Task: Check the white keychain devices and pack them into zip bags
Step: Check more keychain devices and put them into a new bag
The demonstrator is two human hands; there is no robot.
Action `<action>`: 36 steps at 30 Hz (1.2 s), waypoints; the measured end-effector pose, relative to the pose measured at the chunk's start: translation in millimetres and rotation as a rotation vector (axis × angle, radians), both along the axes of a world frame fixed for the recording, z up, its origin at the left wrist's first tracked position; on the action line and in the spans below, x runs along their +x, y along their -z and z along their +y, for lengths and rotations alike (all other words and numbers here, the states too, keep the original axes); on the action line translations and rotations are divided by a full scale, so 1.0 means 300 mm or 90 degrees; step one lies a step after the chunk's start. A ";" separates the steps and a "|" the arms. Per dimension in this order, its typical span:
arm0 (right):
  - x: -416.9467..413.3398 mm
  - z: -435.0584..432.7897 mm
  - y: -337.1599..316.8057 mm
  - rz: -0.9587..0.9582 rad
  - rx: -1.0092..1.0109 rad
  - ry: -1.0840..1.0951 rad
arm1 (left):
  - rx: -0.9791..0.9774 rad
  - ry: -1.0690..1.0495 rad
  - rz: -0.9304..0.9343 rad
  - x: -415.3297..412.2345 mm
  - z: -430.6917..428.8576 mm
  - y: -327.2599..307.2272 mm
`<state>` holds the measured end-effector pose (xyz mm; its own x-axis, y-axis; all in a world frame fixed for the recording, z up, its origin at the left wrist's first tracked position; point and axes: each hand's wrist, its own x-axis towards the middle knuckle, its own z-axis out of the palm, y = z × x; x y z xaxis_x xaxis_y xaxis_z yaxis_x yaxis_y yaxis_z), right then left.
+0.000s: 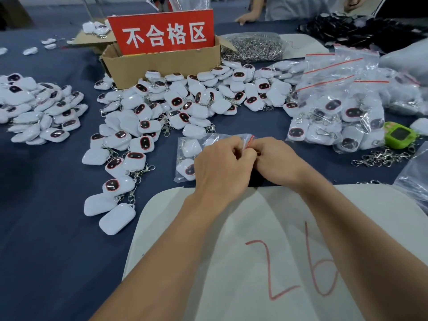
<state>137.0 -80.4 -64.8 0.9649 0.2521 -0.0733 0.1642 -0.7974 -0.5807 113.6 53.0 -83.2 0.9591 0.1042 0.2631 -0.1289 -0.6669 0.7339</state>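
Near edge of the tabletop [46, 228]: white sheet [231, 228] marked 26, my forearms across it. Just beyond, my left hand [222, 165] and right hand [275, 163] meet, fingers curled, both pinching the red seal strip [250, 141] of the zip bag [217, 136], which lies flat with white devices [191, 148] inside. My judgement: press along the whole strip, keep clasps off the track. Farther in, the loose pile [162, 107]; behind it the cardboard box [162, 66].

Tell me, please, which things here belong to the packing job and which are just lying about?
Job: left hand and right hand pinching the zip bag; loose white devices; filled bags; cardboard reject box.
Lying about: green device; bag of metal rings; loose clasps.
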 end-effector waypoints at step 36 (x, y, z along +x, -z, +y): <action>0.006 -0.077 0.010 -0.043 0.683 0.411 | 0.180 -0.015 -0.033 -0.043 -0.024 -0.002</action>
<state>138.7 -103.4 -67.7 0.9281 -0.3657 -0.0700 -0.0256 0.1250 -0.9918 100.9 45.6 -82.8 0.9417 0.0418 0.3338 -0.1437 -0.8472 0.5115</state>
